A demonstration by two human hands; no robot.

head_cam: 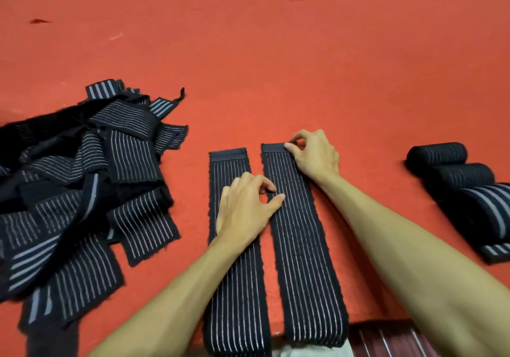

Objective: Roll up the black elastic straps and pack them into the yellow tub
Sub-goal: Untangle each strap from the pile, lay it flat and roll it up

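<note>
— Where are we?
— Two straps (300,246) lie flat at my near edge. My left hand (245,207) presses one, fingers loosely curled; my right hand (314,155) pinches the other's far end.
— Progress?
— Few rolls (452,174) at the surface's (276,39) right edge, big pile (82,180) left. No tub visible.

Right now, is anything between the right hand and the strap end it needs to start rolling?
Nothing visible. The right hand already pinches the far end of the right flat strap; the left hand rests beside it.
</note>
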